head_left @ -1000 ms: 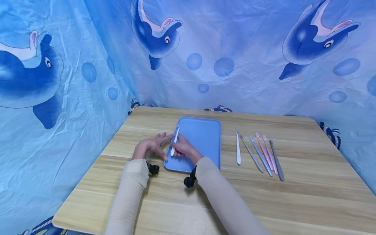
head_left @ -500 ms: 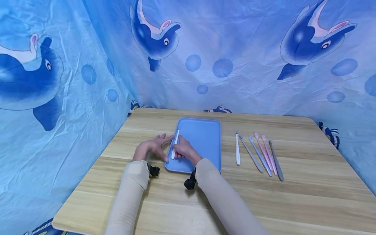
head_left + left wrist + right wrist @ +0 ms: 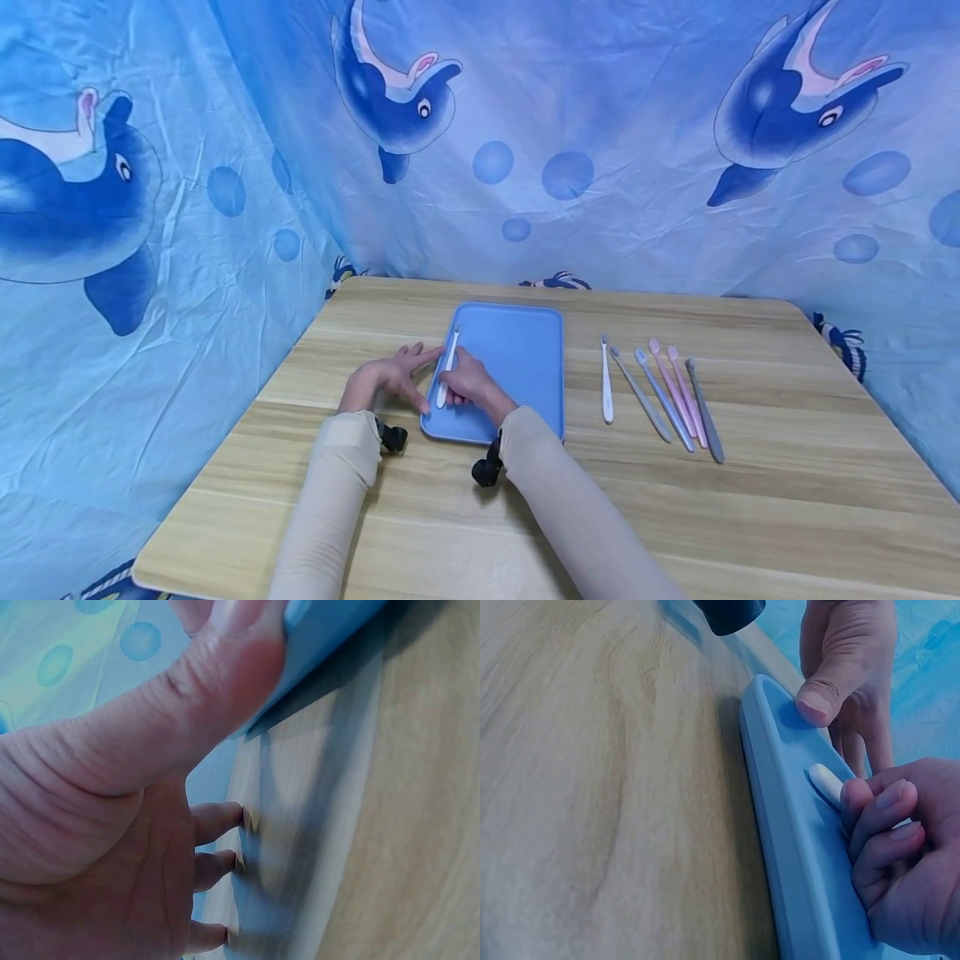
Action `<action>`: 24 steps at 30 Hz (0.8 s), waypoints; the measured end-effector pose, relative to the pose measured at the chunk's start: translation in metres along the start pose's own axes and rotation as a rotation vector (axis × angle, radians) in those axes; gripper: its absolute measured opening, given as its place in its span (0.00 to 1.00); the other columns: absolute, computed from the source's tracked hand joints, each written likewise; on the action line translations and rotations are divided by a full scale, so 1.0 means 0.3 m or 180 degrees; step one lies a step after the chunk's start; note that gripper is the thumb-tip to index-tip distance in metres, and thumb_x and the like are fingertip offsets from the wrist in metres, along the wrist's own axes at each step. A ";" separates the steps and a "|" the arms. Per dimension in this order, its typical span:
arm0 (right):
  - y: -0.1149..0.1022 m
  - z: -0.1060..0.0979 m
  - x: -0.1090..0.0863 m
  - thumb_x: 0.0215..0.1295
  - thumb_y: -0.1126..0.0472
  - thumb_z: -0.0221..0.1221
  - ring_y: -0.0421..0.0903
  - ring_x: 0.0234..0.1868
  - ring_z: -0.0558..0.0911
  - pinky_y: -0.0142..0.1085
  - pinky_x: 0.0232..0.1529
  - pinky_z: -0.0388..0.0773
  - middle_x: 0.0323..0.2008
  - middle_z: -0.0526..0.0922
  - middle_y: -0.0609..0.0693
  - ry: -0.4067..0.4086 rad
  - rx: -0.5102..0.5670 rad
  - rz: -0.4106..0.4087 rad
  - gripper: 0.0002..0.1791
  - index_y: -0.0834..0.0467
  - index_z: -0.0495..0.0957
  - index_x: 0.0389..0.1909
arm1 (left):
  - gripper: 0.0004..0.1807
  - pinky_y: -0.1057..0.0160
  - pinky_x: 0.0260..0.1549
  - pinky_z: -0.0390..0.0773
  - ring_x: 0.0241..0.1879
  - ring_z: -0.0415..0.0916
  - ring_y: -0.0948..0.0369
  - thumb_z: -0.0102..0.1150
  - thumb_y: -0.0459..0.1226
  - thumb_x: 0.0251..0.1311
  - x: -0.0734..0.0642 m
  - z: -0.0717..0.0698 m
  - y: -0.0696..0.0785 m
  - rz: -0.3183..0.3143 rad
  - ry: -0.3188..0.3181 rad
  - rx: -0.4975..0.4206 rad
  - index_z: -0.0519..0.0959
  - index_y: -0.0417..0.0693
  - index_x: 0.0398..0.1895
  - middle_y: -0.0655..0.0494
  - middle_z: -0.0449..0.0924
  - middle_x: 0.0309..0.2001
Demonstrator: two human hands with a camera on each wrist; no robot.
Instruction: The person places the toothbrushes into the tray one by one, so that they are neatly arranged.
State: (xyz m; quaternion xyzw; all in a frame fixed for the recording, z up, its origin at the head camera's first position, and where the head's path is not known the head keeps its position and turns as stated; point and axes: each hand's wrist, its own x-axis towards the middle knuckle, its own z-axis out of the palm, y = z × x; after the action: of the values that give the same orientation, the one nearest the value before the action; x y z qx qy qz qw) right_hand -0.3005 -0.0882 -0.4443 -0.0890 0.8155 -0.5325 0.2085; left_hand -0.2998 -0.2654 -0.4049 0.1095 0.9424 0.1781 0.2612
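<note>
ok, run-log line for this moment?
right grip: holds white toothbrush in blue tray | left grip: touches tray, left side | six other toothbrushes: on table, right of tray

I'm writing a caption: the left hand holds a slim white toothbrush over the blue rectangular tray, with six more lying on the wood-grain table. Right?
Wrong hand: the head view shows the right hand holding the slim white toothbrush over the blue rectangular tray; the rest stands.
</note>
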 end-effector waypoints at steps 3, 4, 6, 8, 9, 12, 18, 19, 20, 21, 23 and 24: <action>0.002 -0.001 -0.001 0.69 0.63 0.54 0.39 0.08 0.68 0.29 0.09 0.61 0.11 0.75 0.48 -0.0005 0.0001 0.0006 0.34 0.60 0.55 0.74 | 0.69 0.28 0.74 0.40 0.81 0.25 0.39 0.80 0.57 0.37 0.001 0.002 0.000 -0.0005 0.0006 -0.0026 0.42 0.71 0.81 0.42 0.29 0.82; 0.003 -0.002 -0.002 0.69 0.63 0.55 0.39 0.08 0.68 0.29 0.09 0.61 0.11 0.75 0.48 -0.0015 0.0007 0.0008 0.35 0.60 0.55 0.74 | 0.69 0.28 0.74 0.40 0.81 0.24 0.39 0.80 0.57 0.37 0.001 0.004 0.000 -0.0021 0.0005 -0.0046 0.43 0.72 0.81 0.43 0.29 0.82; 0.005 -0.006 -0.008 0.70 0.62 0.55 0.39 0.08 0.68 0.29 0.09 0.61 0.11 0.75 0.47 -0.0051 0.0002 0.0025 0.37 0.61 0.52 0.76 | 0.69 0.28 0.74 0.39 0.81 0.24 0.39 0.80 0.57 0.37 0.000 0.007 0.001 -0.0046 -0.0004 -0.0075 0.43 0.72 0.81 0.43 0.28 0.82; 0.009 -0.021 -0.021 0.71 0.60 0.56 0.39 0.08 0.68 0.28 0.10 0.62 0.11 0.76 0.47 -0.0100 -0.0025 0.0062 0.41 0.62 0.46 0.78 | 0.70 0.29 0.75 0.37 0.81 0.22 0.41 0.80 0.57 0.37 -0.001 0.012 0.004 -0.0092 -0.0032 -0.0096 0.42 0.73 0.81 0.44 0.27 0.83; 0.010 -0.033 -0.030 0.71 0.59 0.56 0.38 0.08 0.69 0.28 0.10 0.62 0.12 0.76 0.47 -0.0125 -0.0013 0.0075 0.43 0.62 0.44 0.79 | 0.70 0.28 0.74 0.37 0.81 0.22 0.40 0.80 0.57 0.37 -0.003 0.015 0.005 -0.0095 -0.0040 -0.0107 0.42 0.73 0.81 0.44 0.27 0.83; 0.012 -0.102 -0.070 0.72 0.55 0.57 0.38 0.09 0.70 0.28 0.11 0.63 0.12 0.77 0.46 -0.0170 -0.0049 0.0033 0.44 0.59 0.44 0.80 | 0.71 0.29 0.75 0.36 0.81 0.22 0.42 0.80 0.58 0.36 -0.003 0.020 0.009 -0.0097 -0.0063 -0.0089 0.40 0.75 0.81 0.45 0.26 0.83; 0.018 -0.367 -0.217 0.74 0.53 0.55 0.38 0.11 0.69 0.29 0.14 0.62 0.13 0.77 0.46 -0.0060 -0.0217 -0.0297 0.30 0.57 0.64 0.72 | 0.72 0.27 0.73 0.37 0.81 0.22 0.39 0.80 0.58 0.35 0.003 0.015 -0.001 0.0066 0.0002 -0.0060 0.40 0.72 0.81 0.43 0.26 0.82; 0.024 -0.423 -0.249 0.74 0.53 0.55 0.38 0.11 0.68 0.30 0.14 0.62 0.13 0.76 0.46 0.0001 -0.0255 -0.0339 0.28 0.58 0.66 0.71 | 0.72 0.27 0.73 0.37 0.80 0.22 0.39 0.80 0.58 0.35 0.002 0.013 -0.005 0.0089 0.0012 -0.0057 0.40 0.71 0.81 0.42 0.26 0.82; 0.031 -0.480 -0.281 0.75 0.53 0.54 0.38 0.11 0.68 0.30 0.14 0.62 0.12 0.75 0.46 0.0078 -0.0302 -0.0370 0.28 0.58 0.66 0.71 | 0.72 0.27 0.73 0.37 0.80 0.22 0.39 0.80 0.57 0.35 0.002 0.011 -0.008 0.0103 0.0017 -0.0042 0.40 0.71 0.81 0.42 0.25 0.82; 0.042 -0.538 -0.313 0.75 0.53 0.53 0.38 0.11 0.68 0.29 0.14 0.62 0.12 0.75 0.45 0.0171 -0.0335 -0.0404 0.27 0.59 0.66 0.71 | 0.72 0.26 0.73 0.37 0.80 0.22 0.38 0.80 0.57 0.36 0.002 0.009 -0.012 0.0121 0.0024 -0.0022 0.40 0.70 0.81 0.42 0.25 0.82; 0.080 -0.653 -0.380 0.75 0.52 0.53 0.37 0.11 0.67 0.29 0.14 0.63 0.12 0.74 0.44 0.0396 -0.0394 -0.0409 0.28 0.60 0.65 0.71 | 0.72 0.26 0.72 0.38 0.80 0.22 0.38 0.80 0.57 0.36 0.005 0.009 -0.015 0.0133 0.0017 -0.0001 0.39 0.70 0.81 0.41 0.25 0.82; 0.102 -0.708 -0.411 0.76 0.52 0.53 0.37 0.11 0.67 0.29 0.14 0.63 0.12 0.74 0.44 0.0487 -0.0414 -0.0398 0.30 0.61 0.63 0.72 | 0.71 0.25 0.72 0.38 0.80 0.22 0.37 0.80 0.57 0.37 0.005 0.009 -0.017 0.0130 0.0008 -0.0017 0.40 0.70 0.81 0.41 0.25 0.82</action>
State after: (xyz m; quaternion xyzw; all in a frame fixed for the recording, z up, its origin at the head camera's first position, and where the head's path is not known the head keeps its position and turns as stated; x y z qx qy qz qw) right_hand -0.2797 0.1464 -0.3682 -0.1120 0.8547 -0.4957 0.1058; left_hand -0.3003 -0.2687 -0.4098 0.1278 0.9398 0.1860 0.2566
